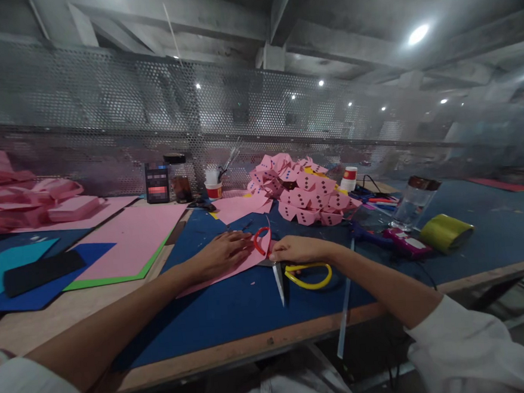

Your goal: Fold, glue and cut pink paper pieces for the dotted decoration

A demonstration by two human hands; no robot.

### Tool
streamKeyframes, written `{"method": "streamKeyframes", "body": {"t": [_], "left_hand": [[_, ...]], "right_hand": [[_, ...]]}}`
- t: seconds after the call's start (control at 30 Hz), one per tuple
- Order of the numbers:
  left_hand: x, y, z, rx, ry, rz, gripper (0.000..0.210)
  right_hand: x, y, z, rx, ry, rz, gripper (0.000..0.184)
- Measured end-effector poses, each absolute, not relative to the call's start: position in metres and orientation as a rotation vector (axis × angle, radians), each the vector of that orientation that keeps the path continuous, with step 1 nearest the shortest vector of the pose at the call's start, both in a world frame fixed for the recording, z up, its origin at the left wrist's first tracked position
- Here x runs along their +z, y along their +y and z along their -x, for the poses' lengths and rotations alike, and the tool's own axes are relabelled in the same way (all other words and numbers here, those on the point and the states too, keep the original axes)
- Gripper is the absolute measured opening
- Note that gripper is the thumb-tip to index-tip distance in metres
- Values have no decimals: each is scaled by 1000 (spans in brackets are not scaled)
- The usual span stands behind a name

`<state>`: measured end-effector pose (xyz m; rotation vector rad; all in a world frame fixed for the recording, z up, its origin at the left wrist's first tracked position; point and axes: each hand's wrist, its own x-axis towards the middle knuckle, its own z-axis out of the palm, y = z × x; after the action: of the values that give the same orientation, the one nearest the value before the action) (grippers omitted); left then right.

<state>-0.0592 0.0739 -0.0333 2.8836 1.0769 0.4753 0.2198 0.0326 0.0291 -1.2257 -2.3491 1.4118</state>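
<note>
My left hand [230, 252] lies flat on a sheet of pink paper [218, 280], fingers stretched out. My right hand [299, 249] has its fingertips together at the sheet's right edge, where a piece stands up; they seem to pinch the paper, though the contact is partly hidden. Scissors with a yellow handle [310, 277] lie just below my right hand, and a metal blade [279, 284] points towards the table's front edge. Between the hands shows a red loop [260, 241] like a scissors handle; whether it belongs to the same pair I cannot tell.
A pile of dotted pink paper shapes [306, 187] stands behind my hands. Stacked coloured sheets [126, 242] lie left. A clear jar [417, 200], yellow tape roll [447, 232] and magenta object [407, 242] are right. A transparent strip [345, 319] overhangs the front edge.
</note>
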Motion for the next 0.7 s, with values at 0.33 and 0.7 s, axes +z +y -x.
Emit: {"method": "streamKeyframes", "body": {"t": [0.33, 0.7], "left_hand": [[-34, 73, 59, 492, 1068, -2892, 44], [-26, 66, 56, 515, 1131, -2883, 46]], "right_hand": [[27, 37, -220, 1296, -2446, 1157, 40], [26, 33, -217, 1437, -2346, 1218, 39]]}}
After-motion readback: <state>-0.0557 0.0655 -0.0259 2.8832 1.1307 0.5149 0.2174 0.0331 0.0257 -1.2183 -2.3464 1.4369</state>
